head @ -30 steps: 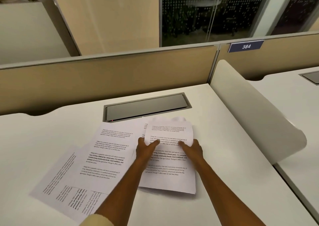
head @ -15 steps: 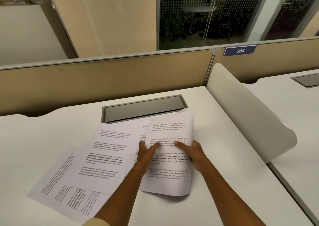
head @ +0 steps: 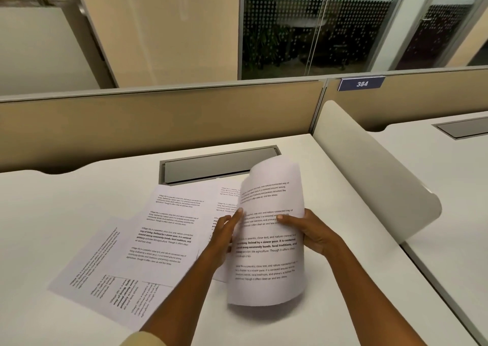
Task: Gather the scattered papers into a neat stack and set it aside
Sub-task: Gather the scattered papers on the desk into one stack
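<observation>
A printed white sheet (head: 266,256) is lifted off the desk and curls upright, its bottom edge just above the surface. My right hand (head: 311,233) grips its right edge, thumb across the text. My left hand (head: 224,233) holds its left edge with the fingers behind the paper. Left of it, several more printed sheets lie flat and overlapping: a large one (head: 163,229), a skewed one (head: 105,287) nearest the front left, and one (head: 227,195) partly hidden behind the lifted sheet.
The white desk (head: 66,213) has a grey cable hatch (head: 211,164) just beyond the papers. A tan partition (head: 158,123) runs along the back. A curved white divider (head: 369,179) bounds the desk's right side, with a neighbouring desk (head: 449,176) past it.
Both hands have raised the rightmost sheet from lying flat on the desk to a curled, upright hold. The other sheets have stayed in place.
</observation>
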`<state>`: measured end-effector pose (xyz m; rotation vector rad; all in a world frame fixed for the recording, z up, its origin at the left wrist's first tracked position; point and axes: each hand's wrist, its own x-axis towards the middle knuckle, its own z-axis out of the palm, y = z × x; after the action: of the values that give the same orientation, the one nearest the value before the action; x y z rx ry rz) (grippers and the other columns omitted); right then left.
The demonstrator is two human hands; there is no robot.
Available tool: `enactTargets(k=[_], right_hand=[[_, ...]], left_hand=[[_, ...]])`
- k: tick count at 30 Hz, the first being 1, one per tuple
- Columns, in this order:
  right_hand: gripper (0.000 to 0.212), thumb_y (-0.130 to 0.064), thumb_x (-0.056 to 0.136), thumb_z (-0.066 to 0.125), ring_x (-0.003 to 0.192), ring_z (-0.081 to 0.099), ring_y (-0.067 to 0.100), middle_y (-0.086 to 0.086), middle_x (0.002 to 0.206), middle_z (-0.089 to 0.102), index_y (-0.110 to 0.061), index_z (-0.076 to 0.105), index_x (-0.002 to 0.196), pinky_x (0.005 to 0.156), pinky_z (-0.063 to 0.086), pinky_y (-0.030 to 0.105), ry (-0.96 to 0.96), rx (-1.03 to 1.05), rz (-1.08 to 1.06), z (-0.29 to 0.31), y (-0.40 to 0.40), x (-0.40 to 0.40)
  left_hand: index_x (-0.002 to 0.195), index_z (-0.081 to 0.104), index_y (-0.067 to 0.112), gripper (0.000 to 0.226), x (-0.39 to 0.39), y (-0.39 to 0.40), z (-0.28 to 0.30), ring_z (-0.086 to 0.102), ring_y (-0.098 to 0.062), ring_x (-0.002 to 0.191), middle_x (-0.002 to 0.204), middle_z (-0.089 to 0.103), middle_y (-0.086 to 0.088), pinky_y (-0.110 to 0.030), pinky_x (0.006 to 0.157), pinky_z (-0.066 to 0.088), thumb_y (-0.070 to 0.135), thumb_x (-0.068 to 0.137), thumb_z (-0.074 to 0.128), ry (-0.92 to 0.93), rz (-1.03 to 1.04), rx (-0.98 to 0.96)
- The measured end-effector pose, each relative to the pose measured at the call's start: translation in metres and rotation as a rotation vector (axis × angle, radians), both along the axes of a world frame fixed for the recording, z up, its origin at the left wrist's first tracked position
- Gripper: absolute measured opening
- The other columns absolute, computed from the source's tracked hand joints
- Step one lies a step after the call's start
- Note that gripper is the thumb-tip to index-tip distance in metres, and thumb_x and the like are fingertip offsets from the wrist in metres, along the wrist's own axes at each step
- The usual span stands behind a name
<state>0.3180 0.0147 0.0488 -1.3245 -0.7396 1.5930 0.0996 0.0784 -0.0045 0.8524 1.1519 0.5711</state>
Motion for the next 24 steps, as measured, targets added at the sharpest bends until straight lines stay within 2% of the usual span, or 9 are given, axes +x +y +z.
enactTargets(k=[1, 3, 5, 10, 12, 14, 18, 20, 24], right_hand=[[0.040, -0.004, 0.085, 0.070, 0.112, 0.066, 0.036, 0.019, 0.120, 0.069, -0.002, 0.063, 0.123, 0.097, 0.053, 0.049, 0.002, 0.000, -0.004, 0.000, -0.003, 0.000], [0.040, -0.005, 0.084, 0.071, 0.111, 0.067, 0.037, 0.019, 0.120, 0.070, -0.002, 0.063, 0.123, 0.097, 0.053, 0.050, -0.009, -0.013, -0.007, -0.002, -0.008, 0.000], [0.041, -0.006, 0.082, 0.073, 0.108, 0.068, 0.037, 0.019, 0.117, 0.071, 0.000, 0.064, 0.122, 0.095, 0.054, 0.049, -0.043, -0.041, -0.015, -0.005, -0.013, -0.005], [0.049, -0.011, 0.074, 0.082, 0.102, 0.070, 0.038, 0.020, 0.110, 0.073, 0.000, 0.065, 0.119, 0.093, 0.054, 0.055, -0.109, -0.125, -0.080, -0.021, -0.021, -0.030], [0.051, -0.012, 0.072, 0.084, 0.100, 0.071, 0.038, 0.020, 0.108, 0.074, -0.001, 0.066, 0.118, 0.090, 0.056, 0.055, -0.114, -0.144, -0.121, -0.026, -0.024, -0.045], [0.050, -0.011, 0.071, 0.085, 0.097, 0.072, 0.037, 0.019, 0.105, 0.075, -0.001, 0.066, 0.116, 0.083, 0.059, 0.051, -0.121, -0.152, -0.157, -0.028, -0.025, -0.064], [0.048, -0.009, 0.069, 0.086, 0.091, 0.074, 0.035, 0.018, 0.101, 0.076, 0.000, 0.066, 0.112, 0.073, 0.061, 0.044, -0.176, -0.163, -0.193, -0.028, -0.022, -0.100], [0.046, -0.007, 0.070, 0.085, 0.093, 0.073, 0.035, 0.017, 0.103, 0.075, -0.001, 0.066, 0.111, 0.078, 0.061, 0.046, -0.195, -0.154, -0.181, -0.025, -0.018, -0.120], [0.046, -0.011, 0.069, 0.087, 0.096, 0.072, 0.031, 0.011, 0.105, 0.075, -0.007, 0.067, 0.111, 0.086, 0.059, 0.049, -0.231, -0.123, -0.158, -0.024, -0.010, -0.159]], left_hand=[[0.129, 0.053, 0.018, 0.076, -0.004, -0.001, -0.002, 0.068, -0.031, 0.106, 0.118, 0.070, -0.008, -0.052, 0.094, 0.053, 0.066, 0.072, 0.072, -0.060, 0.007, 0.002], [0.122, 0.063, 0.016, 0.059, -0.012, -0.006, 0.001, 0.070, -0.029, 0.104, 0.113, 0.074, -0.007, -0.050, 0.094, 0.054, 0.052, 0.077, 0.076, -0.130, 0.030, 0.023], [0.114, 0.067, 0.017, 0.046, -0.020, -0.009, 0.001, 0.070, -0.026, 0.103, 0.110, 0.075, -0.004, -0.045, 0.090, 0.056, 0.044, 0.078, 0.077, -0.101, 0.034, 0.046], [0.117, 0.065, 0.012, 0.050, -0.048, -0.015, -0.004, 0.072, -0.023, 0.100, 0.112, 0.074, -0.007, -0.039, 0.089, 0.058, 0.020, 0.072, 0.085, -0.048, 0.030, 0.123], [0.119, 0.061, 0.012, 0.054, -0.060, -0.018, -0.006, 0.072, -0.024, 0.099, 0.112, 0.074, -0.007, -0.039, 0.085, 0.060, 0.017, 0.071, 0.086, -0.008, 0.030, 0.154], [0.117, 0.061, 0.014, 0.048, -0.076, -0.020, -0.006, 0.072, -0.022, 0.098, 0.112, 0.073, -0.005, -0.036, 0.081, 0.061, 0.015, 0.074, 0.083, 0.032, 0.025, 0.202], [0.114, 0.059, 0.016, 0.037, -0.109, -0.021, -0.001, 0.068, -0.012, 0.093, 0.109, 0.070, 0.001, -0.018, 0.066, 0.057, 0.013, 0.081, 0.077, 0.096, 0.054, 0.264], [0.115, 0.058, 0.015, 0.036, -0.129, -0.017, -0.001, 0.068, -0.014, 0.095, 0.111, 0.070, 0.000, -0.022, 0.070, 0.058, 0.014, 0.083, 0.075, 0.126, 0.071, 0.273], [0.121, 0.056, 0.015, 0.045, -0.165, -0.006, -0.003, 0.066, -0.024, 0.104, 0.118, 0.067, -0.004, -0.043, 0.091, 0.056, 0.026, 0.082, 0.075, 0.299, 0.103, 0.295]])
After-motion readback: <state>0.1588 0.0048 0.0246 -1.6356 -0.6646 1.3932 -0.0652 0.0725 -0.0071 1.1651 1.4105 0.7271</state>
